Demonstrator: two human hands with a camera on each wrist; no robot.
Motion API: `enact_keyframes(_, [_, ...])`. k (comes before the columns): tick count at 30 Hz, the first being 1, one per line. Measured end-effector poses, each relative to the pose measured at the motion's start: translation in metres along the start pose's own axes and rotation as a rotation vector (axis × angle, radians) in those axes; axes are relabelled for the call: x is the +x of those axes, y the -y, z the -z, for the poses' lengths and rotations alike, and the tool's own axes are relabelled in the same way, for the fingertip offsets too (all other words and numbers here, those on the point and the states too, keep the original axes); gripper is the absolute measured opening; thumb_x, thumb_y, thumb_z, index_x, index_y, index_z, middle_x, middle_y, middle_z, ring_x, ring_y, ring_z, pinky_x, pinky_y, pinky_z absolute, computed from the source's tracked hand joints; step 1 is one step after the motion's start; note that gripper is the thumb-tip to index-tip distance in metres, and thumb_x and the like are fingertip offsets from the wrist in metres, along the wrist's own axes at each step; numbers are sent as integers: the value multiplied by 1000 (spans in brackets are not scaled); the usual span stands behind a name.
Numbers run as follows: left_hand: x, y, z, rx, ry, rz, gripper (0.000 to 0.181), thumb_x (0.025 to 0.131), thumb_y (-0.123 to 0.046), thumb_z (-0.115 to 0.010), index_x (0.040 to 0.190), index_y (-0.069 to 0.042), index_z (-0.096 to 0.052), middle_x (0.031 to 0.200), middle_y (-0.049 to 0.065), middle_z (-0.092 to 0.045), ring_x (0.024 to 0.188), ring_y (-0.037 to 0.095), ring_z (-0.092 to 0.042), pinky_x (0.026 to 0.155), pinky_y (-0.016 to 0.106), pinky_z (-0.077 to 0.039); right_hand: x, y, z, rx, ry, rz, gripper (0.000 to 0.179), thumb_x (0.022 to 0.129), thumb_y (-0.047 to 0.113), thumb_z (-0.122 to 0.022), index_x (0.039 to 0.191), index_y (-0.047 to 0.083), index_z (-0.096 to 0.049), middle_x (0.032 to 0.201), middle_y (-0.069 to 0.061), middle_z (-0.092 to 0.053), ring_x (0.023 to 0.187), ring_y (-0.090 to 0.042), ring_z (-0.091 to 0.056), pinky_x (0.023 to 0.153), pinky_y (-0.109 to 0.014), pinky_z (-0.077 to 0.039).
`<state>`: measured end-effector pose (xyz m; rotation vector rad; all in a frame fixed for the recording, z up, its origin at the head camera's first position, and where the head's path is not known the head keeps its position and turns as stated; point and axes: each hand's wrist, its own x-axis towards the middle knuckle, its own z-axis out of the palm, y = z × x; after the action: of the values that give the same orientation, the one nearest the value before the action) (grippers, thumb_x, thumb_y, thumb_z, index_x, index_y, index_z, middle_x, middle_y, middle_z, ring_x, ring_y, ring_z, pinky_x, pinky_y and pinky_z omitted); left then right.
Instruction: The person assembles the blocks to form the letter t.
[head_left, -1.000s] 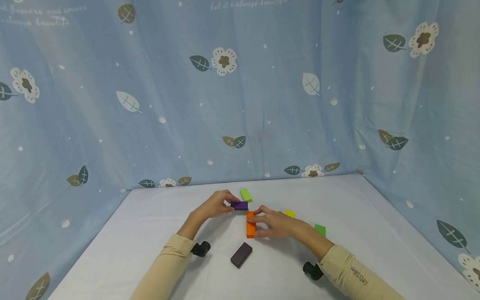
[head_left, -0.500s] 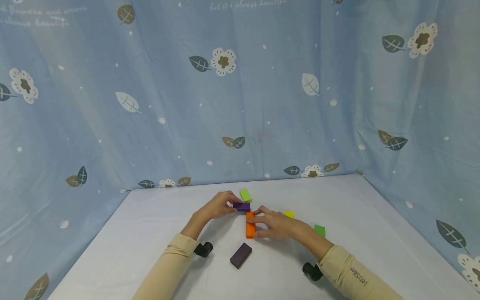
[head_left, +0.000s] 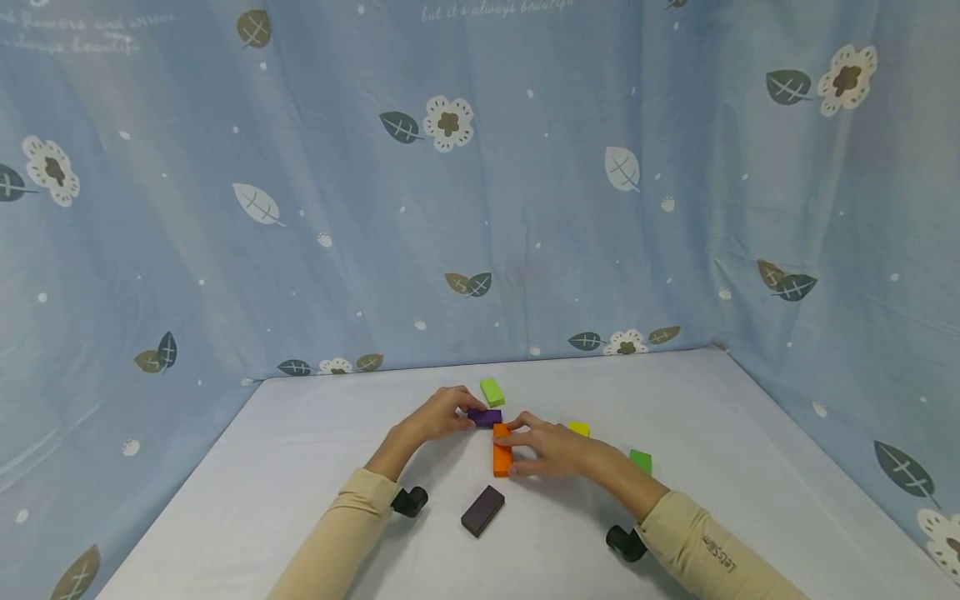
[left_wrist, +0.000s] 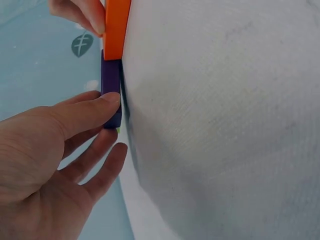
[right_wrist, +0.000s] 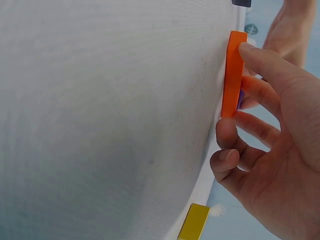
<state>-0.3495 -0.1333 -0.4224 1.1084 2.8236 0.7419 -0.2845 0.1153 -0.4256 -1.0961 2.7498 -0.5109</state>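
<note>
Blocks: six in all, one of each colour, near the lower middle of the head frame. Purple block [head_left: 489, 419], one, just below centre, lying crosswise. Orange block [head_left: 502, 458], one, directly below it, long axis running up and down the frame. The purple one's lower edge comes right up to the orange one's top end; cannot tell for certain whether they touch.

Hands: two. Left hand [head_left: 441, 415] pinches the purple block at its left end; in the left wrist view the thumb lies across the block, two other fingers extended below. Right hand [head_left: 553, 447] grips the orange block between thumb and fingers, coming in from the right.

Other blocks, four: lime block [head_left: 492, 391], just above the purple; yellow block [head_left: 579, 428], partly hidden behind the right hand; green block [head_left: 641, 460], further right, partly covered by the right forearm; dark block [head_left: 483, 511], below the orange, set at a slant.

Sleeves, two, beige: left sleeve [head_left: 341, 525] and right sleeve [head_left: 712, 542], lettering on the latter. Black wrist devices, two, one by each cuff.

White cloth [head_left: 225, 517] beneath; blue curtain [head_left: 337, 300] behind, printed with leaves and flowers.
</note>
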Motion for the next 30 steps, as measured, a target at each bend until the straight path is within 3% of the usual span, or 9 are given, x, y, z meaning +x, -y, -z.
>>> enact_keyframes(15, [-2, -2, -2, -17, 25, 37, 33, 87, 4, -68, 119, -1, -70, 110, 15, -68, 102, 27, -64, 91, 42, -55, 0, -2, -1, -5, -6, 4, 54, 92, 46, -64, 141, 26, -55, 140, -6, -48, 109, -23, -60, 92, -43, -50])
enact_keyframes(21, [-2, -1, -1, 0, 50, 32, 33, 88, 4, -66, 121, -1, -69, 113, 15, -68, 106, 28, -63, 92, 43, -55, 0, -3, -2, 4, -8, 8, 54, 92, 45, -64, 142, 25, -55, 139, -6, -48, 112, -24, -60, 94, -44, -51])
enact_keyframes(30, [-3, -2, -1, -10, 35, 14, 35, 86, 10, -63, 119, 2, -69, 111, 17, -67, 105, 30, -63, 92, 47, -53, 0, -3, -2, 7, -7, 28, 53, 93, 43, -64, 141, 23, -55, 140, -7, -48, 110, -23, -59, 91, -39, -51])
